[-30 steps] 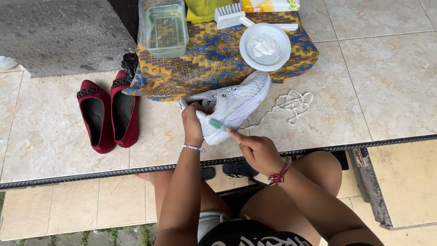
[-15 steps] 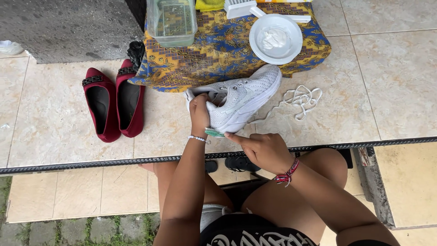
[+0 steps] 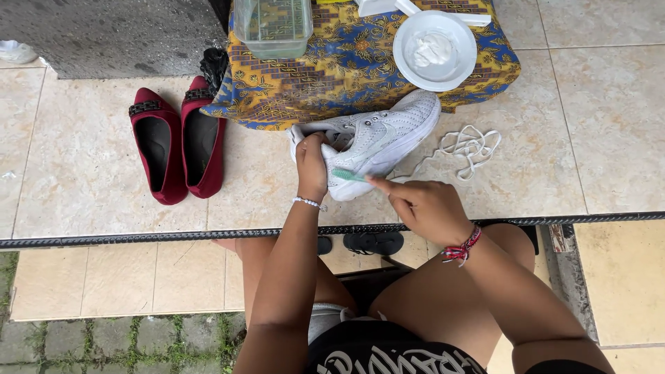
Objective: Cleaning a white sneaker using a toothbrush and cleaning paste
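Head view | beige tiled floor [image 3: 609, 125] | patterned cloth [image 3: 346, 62] | white sneaker [image 3: 381, 142]

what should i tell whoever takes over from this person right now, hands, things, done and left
Left hand grips the heel end of the white sneaker, holding it on its side on the tiled floor.
Right hand holds a green toothbrush, its head against the sneaker's side near the sole.
White laces are out, lying on the tiles to the right of the sneaker.
On the patterned cloth: a white bowl with white paste, a clear tub.
Red flats sit at left, untouched.
Done: laces removed. Left: how much scrubbing remains cannot be judged from here.
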